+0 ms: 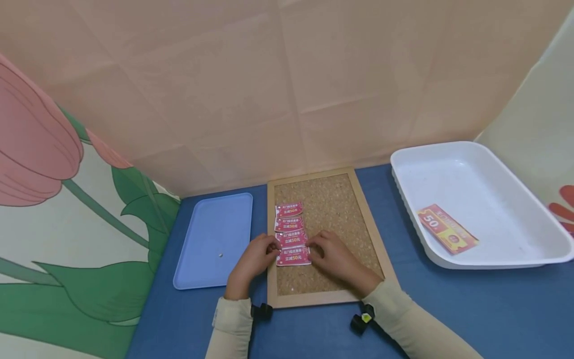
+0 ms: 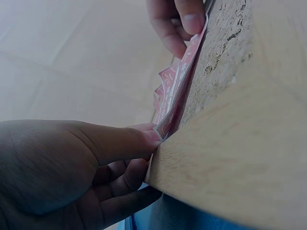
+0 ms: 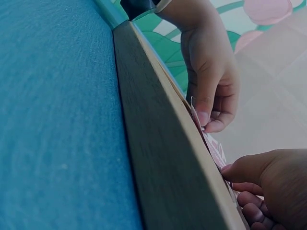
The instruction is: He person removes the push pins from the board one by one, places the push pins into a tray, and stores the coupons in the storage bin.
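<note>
Squaring the six-o'clock coupon (image 1: 293,258) needs even tension; left hand (image 1: 253,258) at nine and right hand (image 1: 335,257) at three narrowly pinch it (edges only).

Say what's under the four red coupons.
The corkboard, which shows beyond the four red coupons. The patch beneath them is covered; anything else there can't be seen.

The left hand (image 1: 254,258) and right hand (image 1: 333,255) are bare. Behind each grip comes a long, light tan sleeve, the left sleeve (image 1: 229,326) and right sleeve (image 1: 417,324), with a wide cuff. Small black boxes, left box (image 1: 264,312) and right box (image 1: 358,325), sit behind the grips. The right one has a bright yellow-green spot (image 1: 366,317).
</note>
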`<state>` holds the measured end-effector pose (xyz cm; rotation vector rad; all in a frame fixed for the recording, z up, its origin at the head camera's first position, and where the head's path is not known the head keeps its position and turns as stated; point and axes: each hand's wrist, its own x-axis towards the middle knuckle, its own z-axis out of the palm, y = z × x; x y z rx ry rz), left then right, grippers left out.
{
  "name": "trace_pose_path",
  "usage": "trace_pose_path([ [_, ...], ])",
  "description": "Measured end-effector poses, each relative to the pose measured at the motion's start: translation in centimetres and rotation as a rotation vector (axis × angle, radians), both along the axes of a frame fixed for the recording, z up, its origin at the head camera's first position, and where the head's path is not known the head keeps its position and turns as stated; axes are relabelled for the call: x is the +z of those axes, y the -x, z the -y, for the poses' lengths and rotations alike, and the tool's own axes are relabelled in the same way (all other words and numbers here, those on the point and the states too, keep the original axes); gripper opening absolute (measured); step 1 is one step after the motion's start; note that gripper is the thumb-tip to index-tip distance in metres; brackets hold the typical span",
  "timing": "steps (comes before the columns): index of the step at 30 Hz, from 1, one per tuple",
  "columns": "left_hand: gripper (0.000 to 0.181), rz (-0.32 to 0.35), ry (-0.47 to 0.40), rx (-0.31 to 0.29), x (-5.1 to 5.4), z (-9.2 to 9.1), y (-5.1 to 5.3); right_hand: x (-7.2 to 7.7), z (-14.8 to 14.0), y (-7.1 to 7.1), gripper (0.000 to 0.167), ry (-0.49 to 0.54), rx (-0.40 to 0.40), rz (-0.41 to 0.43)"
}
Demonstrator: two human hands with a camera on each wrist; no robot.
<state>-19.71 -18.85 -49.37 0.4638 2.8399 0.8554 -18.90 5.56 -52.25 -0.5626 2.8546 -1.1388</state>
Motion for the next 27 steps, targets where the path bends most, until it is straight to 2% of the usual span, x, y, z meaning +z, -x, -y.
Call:
trace_pose_path([
  [19, 0.004, 0.018, 0.008, 0.026, -0.09, -0.02, -0.02, -0.17, 0.00, -0.06, 0.020, 0.013, 0.003, -0.001],
  [27, 0.004, -0.008, 0.034, 0.012, -0.15, -0.16, 0.07, -0.34, -0.11, -0.01, 0.022, 0.039, 0.021, -0.019],
])
